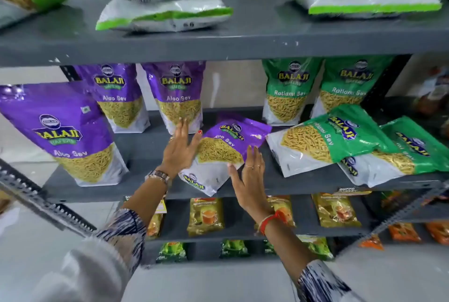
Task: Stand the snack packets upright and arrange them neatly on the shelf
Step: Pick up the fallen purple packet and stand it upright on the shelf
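Along the grey shelf, three purple Aloo Sev packets stand upright toward its left end and back edge, and two green Ratlami Sev packets stand at the back right. Near the right front edge, two more green packets lie flat, overlapping. At the middle front edge a tilted purple packet leans. The left hand and right hand, fingers spread wide, press flat against its two sides.
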`<move>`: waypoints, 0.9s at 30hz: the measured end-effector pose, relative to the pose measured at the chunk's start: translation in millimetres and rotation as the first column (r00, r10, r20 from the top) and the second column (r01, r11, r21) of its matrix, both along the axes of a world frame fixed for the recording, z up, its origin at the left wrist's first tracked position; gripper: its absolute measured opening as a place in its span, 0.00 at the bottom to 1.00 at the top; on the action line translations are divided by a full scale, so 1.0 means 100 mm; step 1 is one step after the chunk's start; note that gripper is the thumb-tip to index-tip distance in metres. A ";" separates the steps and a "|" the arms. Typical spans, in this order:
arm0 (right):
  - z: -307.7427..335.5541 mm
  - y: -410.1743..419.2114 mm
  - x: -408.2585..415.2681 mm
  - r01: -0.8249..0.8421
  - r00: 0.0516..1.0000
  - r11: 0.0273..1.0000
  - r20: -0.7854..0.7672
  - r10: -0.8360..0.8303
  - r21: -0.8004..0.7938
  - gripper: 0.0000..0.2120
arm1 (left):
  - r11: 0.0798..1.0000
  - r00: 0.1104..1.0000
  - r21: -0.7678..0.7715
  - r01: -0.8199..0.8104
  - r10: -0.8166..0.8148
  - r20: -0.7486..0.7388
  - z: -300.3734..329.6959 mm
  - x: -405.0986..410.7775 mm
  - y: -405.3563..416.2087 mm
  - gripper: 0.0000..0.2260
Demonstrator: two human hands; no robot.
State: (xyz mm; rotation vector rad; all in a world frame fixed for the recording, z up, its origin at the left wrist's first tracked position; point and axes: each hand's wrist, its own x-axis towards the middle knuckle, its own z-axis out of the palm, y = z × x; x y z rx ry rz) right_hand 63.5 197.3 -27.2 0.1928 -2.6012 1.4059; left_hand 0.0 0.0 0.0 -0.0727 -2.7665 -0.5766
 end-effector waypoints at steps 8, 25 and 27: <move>-0.23 -0.27 -0.42 0.512 0.798 0.571 0.602 -0.039 -0.642 0.15 | 0.625 0.837 0.679 -0.385 -0.074 0.543 -0.15 -0.59 -0.13 0.06; -0.17 0.02 -0.20 0.488 0.843 0.551 0.529 -0.096 -0.677 0.08 | 0.229 0.872 0.843 -0.488 0.082 0.482 0.10 0.20 0.09 0.06; -0.07 0.09 -0.09 0.432 0.879 0.583 0.466 -0.102 -0.688 0.09 | 0.205 0.898 0.875 -0.439 0.117 0.424 0.19 0.42 0.15 0.07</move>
